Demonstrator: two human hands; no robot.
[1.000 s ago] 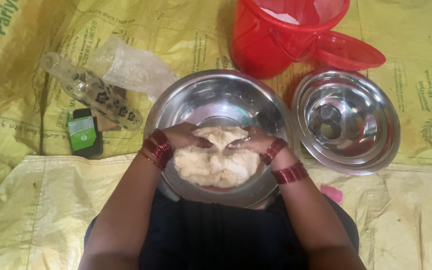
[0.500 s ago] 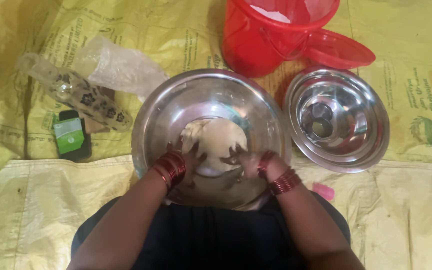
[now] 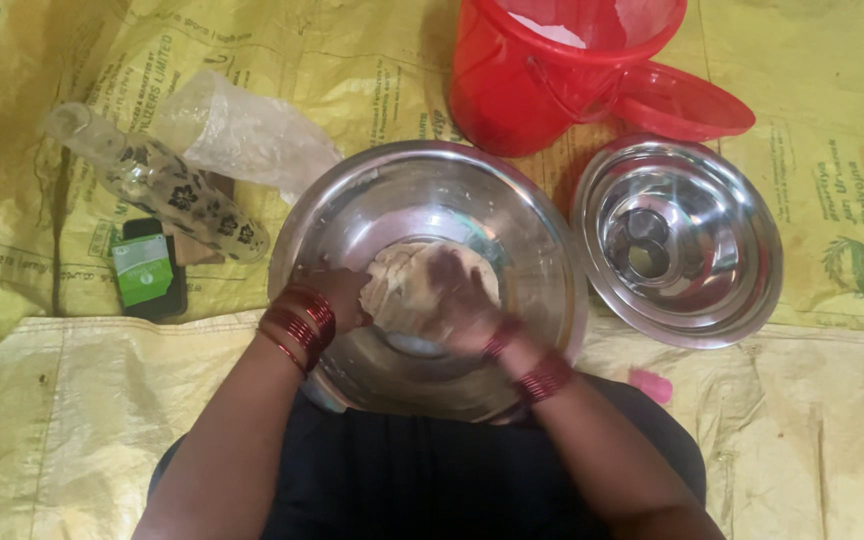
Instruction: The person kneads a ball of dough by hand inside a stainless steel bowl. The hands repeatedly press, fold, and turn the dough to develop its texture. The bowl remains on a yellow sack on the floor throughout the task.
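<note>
Yellow printed sacks (image 3: 72, 400) cover the whole floor, and everything sits right on them. Near the middle is a big steel bowl (image 3: 392, 190) with a pale lump of dough (image 3: 397, 285) in the bottom of it.

The left hand (image 3: 337, 295) is on the left side of the dough, fingers curled against it, wrist full of red bangles (image 3: 297, 325). The right hand (image 3: 457, 295) lies on top of the dough, but it's blurred, so I honestly cannot tell whether those fingers are clenched or just lying flat. It's pressing on the dough either way.

To the right, just beside the big bowl, there's a second steel bowl (image 3: 712, 290) with a small steel cup (image 3: 642, 245) inside. On the far side stands a red bucket (image 3: 512, 90) with its red lid (image 3: 687, 100) leaning next to it. Far left lie a clear bottle (image 3: 157, 185) on its side and a crumpled plastic bag (image 3: 242, 130), plus a phone with a green sticker (image 3: 147, 272) just nearer. Something small and pink (image 3: 650, 385) sits near the right arm.

What could go wrong, as I see it: the big bowl is on soft wrinkly sacking, so a hard push off-centre could rock it and bump the second bowl. Sticky dough might also cling to the bangles.
</note>
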